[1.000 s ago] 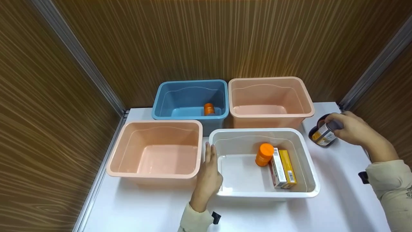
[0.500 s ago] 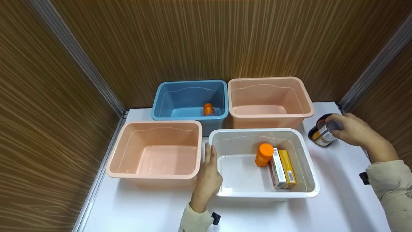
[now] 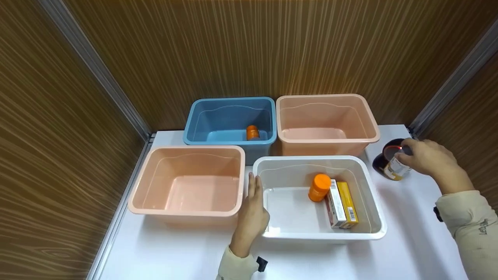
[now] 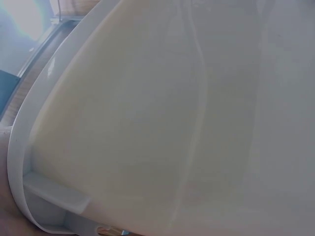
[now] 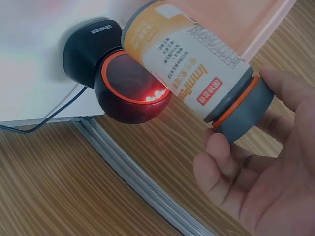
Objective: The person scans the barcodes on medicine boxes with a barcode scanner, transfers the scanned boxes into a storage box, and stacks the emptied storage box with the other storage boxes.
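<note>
My right hand (image 3: 432, 159) grips a supplement bottle (image 5: 189, 64) by its grey cap (image 5: 246, 110), with the bottle tilted. Its white and yellow label faces a black barcode scanner (image 5: 113, 83), whose orange-ringed window glows red. In the head view the bottle is partly behind my fingers, just right of the scanner. My left hand (image 3: 252, 217) rests against the left side of the white bin (image 3: 323, 235), its fingers straight along the rim. In that bin stand an orange bottle (image 3: 320, 187), a white box (image 3: 336, 204) and a yellow box (image 3: 347, 202).
A blue bin (image 3: 229, 142) holding an orange bottle (image 3: 252, 132) stands at the back. One peach bin (image 3: 328, 140) is beside it, and another peach bin (image 3: 186, 213) stands at the front left. Wood-grain panels enclose the white table (image 3: 186, 252). A cable (image 5: 49, 117) runs from the scanner.
My right hand has turned the bottle and shifted it slightly beside the scanner, whose red light now shows in the head view. My left hand has stayed at the white bin.
</note>
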Action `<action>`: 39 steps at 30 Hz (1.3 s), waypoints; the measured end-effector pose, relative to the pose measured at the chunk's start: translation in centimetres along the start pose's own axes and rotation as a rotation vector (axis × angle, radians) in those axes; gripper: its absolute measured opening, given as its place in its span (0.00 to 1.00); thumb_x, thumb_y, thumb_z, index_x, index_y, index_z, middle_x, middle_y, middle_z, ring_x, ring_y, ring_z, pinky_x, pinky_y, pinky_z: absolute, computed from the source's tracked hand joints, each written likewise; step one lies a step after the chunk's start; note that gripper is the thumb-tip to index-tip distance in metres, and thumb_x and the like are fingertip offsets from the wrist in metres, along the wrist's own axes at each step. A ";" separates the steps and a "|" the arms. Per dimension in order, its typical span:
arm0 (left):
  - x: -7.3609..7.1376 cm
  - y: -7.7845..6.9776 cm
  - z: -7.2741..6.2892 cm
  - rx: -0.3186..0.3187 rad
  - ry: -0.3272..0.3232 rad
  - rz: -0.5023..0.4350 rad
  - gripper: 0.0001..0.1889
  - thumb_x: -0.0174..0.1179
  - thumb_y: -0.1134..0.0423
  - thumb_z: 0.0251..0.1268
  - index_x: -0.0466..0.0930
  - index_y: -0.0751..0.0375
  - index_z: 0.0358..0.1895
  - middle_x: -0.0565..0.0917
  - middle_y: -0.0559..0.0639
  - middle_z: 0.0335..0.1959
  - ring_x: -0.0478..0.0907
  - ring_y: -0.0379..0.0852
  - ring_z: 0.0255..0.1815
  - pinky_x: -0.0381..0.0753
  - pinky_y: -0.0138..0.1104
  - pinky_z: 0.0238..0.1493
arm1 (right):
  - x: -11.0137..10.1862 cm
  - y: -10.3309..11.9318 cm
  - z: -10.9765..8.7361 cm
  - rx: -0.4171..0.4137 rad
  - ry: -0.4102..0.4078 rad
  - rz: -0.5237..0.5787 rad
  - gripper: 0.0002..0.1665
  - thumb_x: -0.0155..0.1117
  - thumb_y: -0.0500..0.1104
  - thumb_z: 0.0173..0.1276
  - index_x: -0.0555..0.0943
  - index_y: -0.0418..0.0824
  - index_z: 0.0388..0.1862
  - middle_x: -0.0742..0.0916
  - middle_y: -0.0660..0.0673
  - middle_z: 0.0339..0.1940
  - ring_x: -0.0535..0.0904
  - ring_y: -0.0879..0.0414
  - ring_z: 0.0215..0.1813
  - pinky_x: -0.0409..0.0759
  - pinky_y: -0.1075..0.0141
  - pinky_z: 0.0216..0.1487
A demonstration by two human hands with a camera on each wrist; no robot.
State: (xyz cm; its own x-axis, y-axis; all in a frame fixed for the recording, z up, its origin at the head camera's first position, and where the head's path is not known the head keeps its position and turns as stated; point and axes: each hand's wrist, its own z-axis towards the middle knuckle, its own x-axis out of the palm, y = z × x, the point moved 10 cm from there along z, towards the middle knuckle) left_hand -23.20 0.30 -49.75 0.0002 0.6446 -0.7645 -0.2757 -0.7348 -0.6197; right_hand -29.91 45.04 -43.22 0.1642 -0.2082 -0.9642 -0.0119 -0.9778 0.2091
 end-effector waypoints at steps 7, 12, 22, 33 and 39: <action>0.1 0.1 0.0 -0.008 0.002 -0.003 0.42 0.52 0.84 0.56 0.53 0.72 0.78 0.45 0.62 0.82 0.69 0.62 0.68 0.69 0.31 0.25 | -0.5 -1.3 0.2 0.044 -0.059 0.017 0.39 0.56 0.60 0.73 0.69 0.24 0.60 0.81 0.21 0.42 0.76 0.28 0.43 0.73 0.36 0.38; 0.0 0.0 0.0 -0.001 -0.005 -0.002 0.41 0.52 0.84 0.57 0.53 0.72 0.78 0.46 0.63 0.82 0.68 0.62 0.69 0.69 0.31 0.25 | -0.8 -1.9 -0.1 0.081 -0.088 0.005 0.44 0.55 0.62 0.73 0.67 0.21 0.62 0.79 0.17 0.44 0.74 0.22 0.46 0.72 0.33 0.41; 0.0 -0.1 0.0 0.012 -0.005 0.002 0.41 0.52 0.84 0.56 0.53 0.73 0.78 0.46 0.64 0.82 0.72 0.61 0.64 0.70 0.31 0.27 | 0.4 -1.0 0.2 -0.013 -0.029 0.115 0.32 0.60 0.49 0.71 0.69 0.25 0.61 0.77 0.18 0.47 0.70 0.22 0.51 0.71 0.33 0.44; 0.1 0.1 0.0 0.010 0.009 -0.005 0.41 0.52 0.84 0.56 0.53 0.74 0.78 0.46 0.65 0.81 0.74 0.63 0.62 0.70 0.31 0.27 | 0.9 1.3 0.6 -0.090 -0.013 0.167 0.18 0.60 0.46 0.74 0.74 0.36 0.55 0.73 0.24 0.50 0.71 0.27 0.51 0.71 0.35 0.43; 0.1 0.0 0.1 0.003 0.013 0.001 0.41 0.52 0.84 0.57 0.53 0.73 0.78 0.46 0.65 0.81 0.72 0.63 0.65 0.72 0.32 0.30 | 0.7 1.8 0.7 -0.113 -0.020 0.139 0.17 0.55 0.45 0.78 0.72 0.35 0.56 0.74 0.25 0.48 0.72 0.28 0.51 0.73 0.36 0.43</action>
State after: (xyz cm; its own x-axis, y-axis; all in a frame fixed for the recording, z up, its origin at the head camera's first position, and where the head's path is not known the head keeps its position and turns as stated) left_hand -23.26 0.32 -49.82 0.0126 0.6411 -0.7674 -0.2789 -0.7348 -0.6184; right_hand -30.55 43.08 -43.60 0.1495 -0.3428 -0.9274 0.0782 -0.9309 0.3567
